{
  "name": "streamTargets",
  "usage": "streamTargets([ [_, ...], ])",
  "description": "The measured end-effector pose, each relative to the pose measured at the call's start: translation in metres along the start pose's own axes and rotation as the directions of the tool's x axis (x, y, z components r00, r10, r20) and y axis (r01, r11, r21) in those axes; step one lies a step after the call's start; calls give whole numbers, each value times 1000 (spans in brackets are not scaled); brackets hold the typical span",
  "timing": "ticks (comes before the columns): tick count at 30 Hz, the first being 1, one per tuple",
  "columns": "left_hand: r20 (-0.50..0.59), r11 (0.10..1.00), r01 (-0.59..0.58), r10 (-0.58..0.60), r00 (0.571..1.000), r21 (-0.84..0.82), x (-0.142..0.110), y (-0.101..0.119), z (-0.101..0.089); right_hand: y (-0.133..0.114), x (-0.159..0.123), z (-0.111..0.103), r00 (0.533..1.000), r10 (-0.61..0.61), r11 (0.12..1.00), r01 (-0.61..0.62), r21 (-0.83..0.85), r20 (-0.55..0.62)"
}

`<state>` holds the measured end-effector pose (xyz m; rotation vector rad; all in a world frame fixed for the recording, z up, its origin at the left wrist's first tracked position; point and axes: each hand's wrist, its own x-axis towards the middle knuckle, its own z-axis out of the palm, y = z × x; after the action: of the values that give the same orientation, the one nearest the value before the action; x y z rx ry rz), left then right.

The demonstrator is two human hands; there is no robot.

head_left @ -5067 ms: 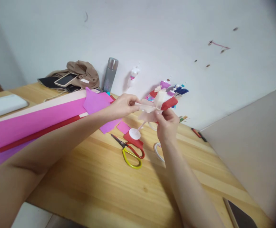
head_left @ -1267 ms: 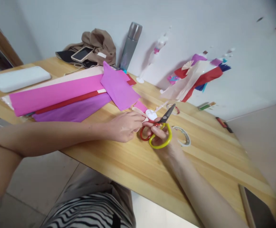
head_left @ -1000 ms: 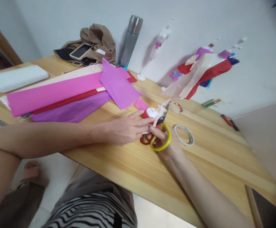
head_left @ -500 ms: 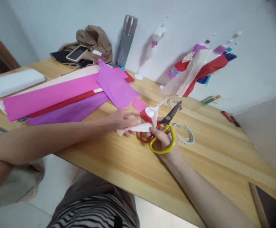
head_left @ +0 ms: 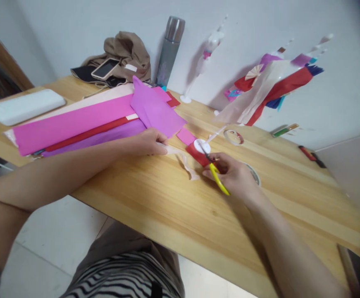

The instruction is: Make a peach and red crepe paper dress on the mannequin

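My left hand [head_left: 155,142] is closed on one end of a thin pale pink paper strip [head_left: 182,156], whose other end trails to the right over the wood. The scissors [head_left: 218,179], with a yellow handle and dark blades, are in my right hand [head_left: 231,171]; their blades point up and left across a white round base [head_left: 202,145]. Under that base lies a red piece of paper [head_left: 194,154]. A pink paper square [head_left: 186,135] rests just beside it. From the base a thin white stem [head_left: 217,133] leads up to the right.
Pink and purple paper sheets [head_left: 74,126] are spread on the left, near a white case [head_left: 26,106]. Behind stand a grey flask [head_left: 170,54], a brown cloth bag [head_left: 127,54] with a phone [head_left: 105,68], and paper figures [head_left: 269,89]. A tape roll [head_left: 254,173] is partly behind my right hand.
My left hand has drawn the pale strip leftward, away from my right hand. The scissors have turned so their blades point up-left, and my right hand no longer holds the strip.
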<state>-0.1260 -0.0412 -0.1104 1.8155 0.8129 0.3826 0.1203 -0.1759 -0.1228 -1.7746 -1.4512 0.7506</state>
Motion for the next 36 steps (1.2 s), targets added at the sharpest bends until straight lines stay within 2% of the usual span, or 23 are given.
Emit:
streamTargets([
  [2, 16, 1000, 6, -6, 1000, -12, 1, 1, -5, 2, 0, -8, 1000, 3, 930, 1, -368, 10],
  [4, 54, 995, 28, -23, 998, -91, -1, 4, -7, 1, -4, -15, 997, -26, 832, 62, -552, 73],
  [6, 99, 975, 61, -40, 994, -212, -2, 7, -6, -2, -10, -22, 982, -47, 802, 147, -579, 184],
  [8, 125, 944, 83, -44, 991, -319, -4, 9, -3, -6, -16, -30, 963, -44, 819, 186, -542, 264],
  [10, 183, 919, 82, -11, 983, -386, -5, 10, 1, -13, -20, -34, 973, -31, 822, 155, -549, 229],
  [12, 244, 902, 62, 50, 968, -427, -6, 10, 3, -21, -21, -31, 994, -43, 824, 91, -559, 99],
  [13, 265, 898, 51, 74, 961, -437, -7, 10, 4, -25, -19, -26, 998, -60, 850, 70, -522, 36],
  [14, 277, 897, 41, 92, 957, -440, -8, 11, 5, -30, -17, -18, 995, -94, 906, 92, -412, 17],
  [15, 282, 900, 31, 103, 954, -435, -8, 11, 5, -34, -14, -9, 988, -148, 961, 153, -229, 38],
  [17, 295, 912, 11, 121, 948, -411, -10, 13, 5, -43, -6, 11, 967, -210, 975, 196, 102, 147],
  [19, 295, 927, -10, 130, 947, -376, -11, 13, 3, -49, 3, 29, 956, -186, 964, 133, 228, 229],
  [22, 211, 949, -31, 101, 972, -313, -9, 11, 1, -50, 14, 41, 955, -103, 973, 38, 229, 279],
  [25, 86, 959, -29, 56, 995, -282, -4, 7, -2, -42, 20, 37, 962, -50, 969, -18, 248, 268],
  [27, 35, 943, -8, 20, 999, -334, -1, 5, -2, -37, 21, 31, 957, -39, 958, -46, 284, 288],
  [32, -25, 797, 33, -61, 998, -603, 2, -1, 3, -33, 20, 25, 938, -34, 940, -87, 331, 344],
  [36, -86, 688, 7, -101, 991, -725, 3, -5, 9, -33, 21, 24, 947, -5, 948, -97, 302, 322],
])
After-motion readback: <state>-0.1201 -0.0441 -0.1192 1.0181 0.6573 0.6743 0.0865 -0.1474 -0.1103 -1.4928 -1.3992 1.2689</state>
